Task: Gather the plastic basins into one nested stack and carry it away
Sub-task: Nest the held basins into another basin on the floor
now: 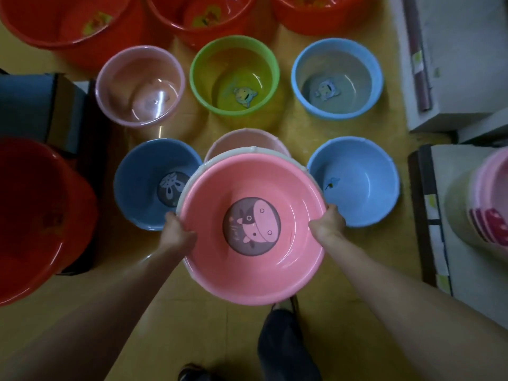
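I hold a pink basin (288, 270) with a cartoon cow sticker, nested in a pale whitish basin whose rim (247, 153) shows behind it. My left hand (178, 232) grips the left rim and my right hand (328, 224) grips the right rim. The stack hangs above the floor, partly covering a pale pink basin (247, 140). On the floor lie a dark blue basin (143, 182) to the left and a light blue basin (362, 182) to the right. Farther back stand a pink basin (140, 86), a green basin (235, 75) and a blue basin (336, 78).
Large red tubs (68, 20) line the far edge, and another red tub (33, 215) sits at the left on a dark crate. White shelves (453, 64) and a stack of pink basins (489, 204) stand at the right. My leg and shoe (286, 347) are below.
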Tool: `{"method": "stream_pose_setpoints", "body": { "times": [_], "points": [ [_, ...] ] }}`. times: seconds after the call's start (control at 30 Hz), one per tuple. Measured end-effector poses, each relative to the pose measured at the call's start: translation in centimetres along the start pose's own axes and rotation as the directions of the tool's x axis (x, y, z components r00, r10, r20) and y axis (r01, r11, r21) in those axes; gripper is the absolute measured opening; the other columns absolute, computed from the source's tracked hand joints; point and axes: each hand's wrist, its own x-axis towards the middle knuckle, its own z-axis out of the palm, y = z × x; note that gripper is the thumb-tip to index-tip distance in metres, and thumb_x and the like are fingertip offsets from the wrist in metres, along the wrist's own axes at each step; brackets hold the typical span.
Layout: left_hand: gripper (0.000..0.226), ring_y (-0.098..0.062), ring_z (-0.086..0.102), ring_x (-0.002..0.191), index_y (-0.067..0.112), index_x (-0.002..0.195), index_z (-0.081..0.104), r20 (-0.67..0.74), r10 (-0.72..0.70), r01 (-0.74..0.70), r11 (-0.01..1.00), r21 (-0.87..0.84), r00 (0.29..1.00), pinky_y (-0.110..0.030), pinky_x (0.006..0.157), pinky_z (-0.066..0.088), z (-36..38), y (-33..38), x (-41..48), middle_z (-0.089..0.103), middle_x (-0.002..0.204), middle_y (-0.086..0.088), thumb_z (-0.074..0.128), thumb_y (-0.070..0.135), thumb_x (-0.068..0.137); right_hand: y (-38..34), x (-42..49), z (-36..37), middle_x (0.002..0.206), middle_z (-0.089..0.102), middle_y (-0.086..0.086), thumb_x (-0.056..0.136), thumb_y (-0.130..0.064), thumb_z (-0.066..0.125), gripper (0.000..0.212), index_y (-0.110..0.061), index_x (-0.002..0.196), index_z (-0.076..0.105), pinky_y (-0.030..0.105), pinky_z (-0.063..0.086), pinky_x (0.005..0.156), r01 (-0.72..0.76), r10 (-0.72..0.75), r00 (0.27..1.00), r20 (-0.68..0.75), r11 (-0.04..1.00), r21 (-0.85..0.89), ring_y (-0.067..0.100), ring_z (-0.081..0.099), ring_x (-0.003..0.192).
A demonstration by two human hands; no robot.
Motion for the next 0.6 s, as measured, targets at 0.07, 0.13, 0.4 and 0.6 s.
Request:
{"method": "stream_pose_setpoints", "body": {
  "times": [0.07,0.13,0.4,0.6],
  "points": [
    [0.042,-0.031,0.053,0.091,0.007,0.116,0.035,0.003,0.008,-0.008,0.999,0.035,1.0,-0.043,0.077,0.049,0.9,2.0,0.2,0.05,0.096,-0.011,0.057,0.002,0.081,0.3,1.3,-1.3,0.124,0.061,0.022,0.083,-0.004,0.062,0.046,-0.002,0.126,0.047,0.04,0.049,0.093,-0.01,0.01,1.0,0.001,1.0,0.013,0.04,0.061,0.111],
    [0.046,-0.031,0.053,0.091,0.004,0.121,0.037,-0.008,0.038,-0.037,0.997,0.062,0.999,-0.04,0.076,0.046,1.8,3.8,0.4,0.05,0.099,-0.013,0.056,0.001,0.08,0.6,2.4,-2.6,0.123,0.06,0.022,0.083,-0.003,0.061,0.044,-0.001,0.125,0.047,0.039,0.05,0.091,-0.016,0.016,1.0,-0.002,0.999,0.028,0.039,0.061,0.11],
    [0.051,-0.033,0.055,0.094,0.003,0.125,0.037,0.053,0.097,-0.103,0.987,0.127,0.994,-0.045,0.082,0.052,5.1,9.9,0.9,0.052,0.104,-0.014,0.059,0.001,0.078,1.6,6.4,-6.6,0.123,0.06,0.022,0.083,-0.004,0.06,0.045,-0.002,0.127,0.047,0.042,0.05,0.093,-0.075,0.077,0.996,-0.037,0.995,0.061,0.041,0.061,0.109],
    [0.058,-0.04,0.059,0.106,0.001,0.131,0.035,0.098,0.11,-0.126,0.977,0.171,0.989,-0.045,0.088,0.052,7.8,13.8,3.0,0.054,0.116,-0.021,0.061,0.001,0.079,2.0,9.7,-7.8,0.122,0.06,0.021,0.084,-0.003,0.061,0.044,-0.002,0.126,0.048,0.04,0.05,0.091,-0.143,0.15,0.987,-0.065,0.984,0.107,0.041,0.061,0.109]
  ]
}}
